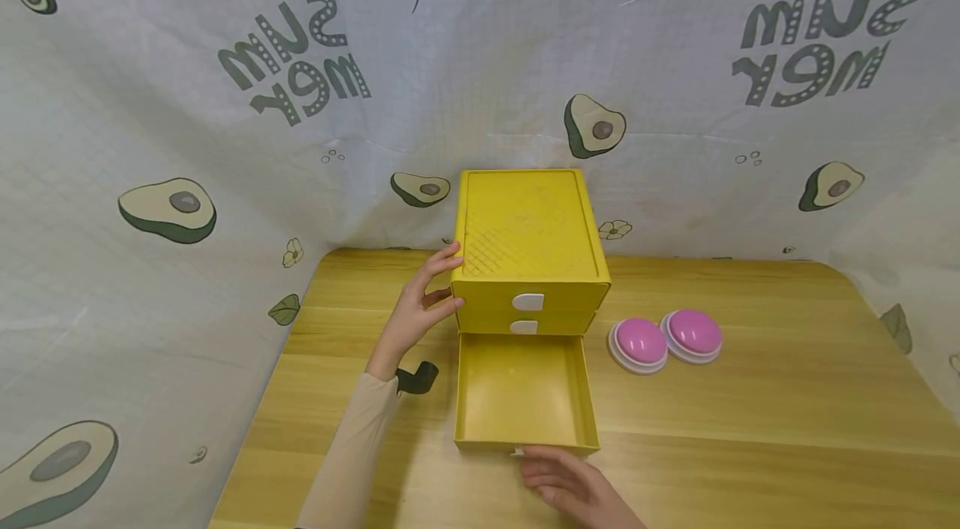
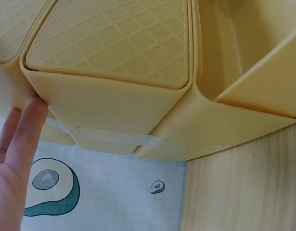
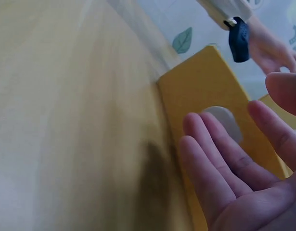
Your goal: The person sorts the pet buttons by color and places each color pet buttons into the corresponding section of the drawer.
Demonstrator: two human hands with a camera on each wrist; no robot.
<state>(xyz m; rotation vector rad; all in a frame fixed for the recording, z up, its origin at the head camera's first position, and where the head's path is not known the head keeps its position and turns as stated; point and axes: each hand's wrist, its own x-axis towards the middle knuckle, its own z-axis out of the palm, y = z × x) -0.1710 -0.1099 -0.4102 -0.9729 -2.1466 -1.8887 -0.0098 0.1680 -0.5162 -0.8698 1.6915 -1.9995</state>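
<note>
Yellow drawer unit on tabletop, bottom drawer pulled out. Left hand not gripping, fingers resting on the unit's left side. Right hand at drawer front, not clasped: right wrist view has the fingers fairly straight, thumb apart, fingertips by the white handle, mostly hidden from the head view. Clear tape strip across unit's side: left wrist view only. Pink buttons, right of unit: head view only.
</note>
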